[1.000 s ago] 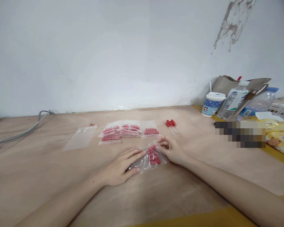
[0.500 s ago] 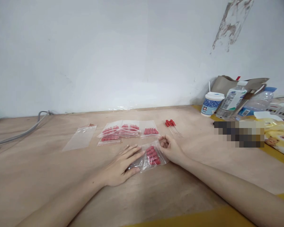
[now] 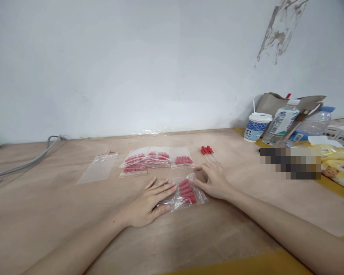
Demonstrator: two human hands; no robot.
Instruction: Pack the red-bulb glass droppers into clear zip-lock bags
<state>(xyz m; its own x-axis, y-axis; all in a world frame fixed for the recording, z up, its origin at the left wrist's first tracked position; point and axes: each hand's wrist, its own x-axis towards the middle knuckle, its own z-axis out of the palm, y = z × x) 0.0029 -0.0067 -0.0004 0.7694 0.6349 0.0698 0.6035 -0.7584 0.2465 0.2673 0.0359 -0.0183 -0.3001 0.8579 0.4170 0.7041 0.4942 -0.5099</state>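
Observation:
A small clear zip bag (image 3: pixel 186 193) with several red-capped pieces inside lies flat on the wooden table (image 3: pixel 74 214). My left hand (image 3: pixel 149 200) rests flat on the bag's left end, fingers stretched out. My right hand (image 3: pixel 213 181) lies palm down at the bag's right end, fingers spread and touching its edge. Just beyond lie filled bags (image 3: pixel 156 160) in a row, and a few loose red-capped pins (image 3: pixel 208 152) sit right of them.
An empty clear bag (image 3: pixel 99 172) lies at the left. A grey cable (image 3: pixel 25 162) runs along the far left. A paper cup (image 3: pixel 256 126), water bottles (image 3: pixel 283 120), a brown bag and yellow packs crowd the right end. A white wall backs the table.
My right hand has gone from a curled pinch at the bag's top right corner to lying flat and spread on the table. The bag shifted slightly toward me. My left hand stayed put.

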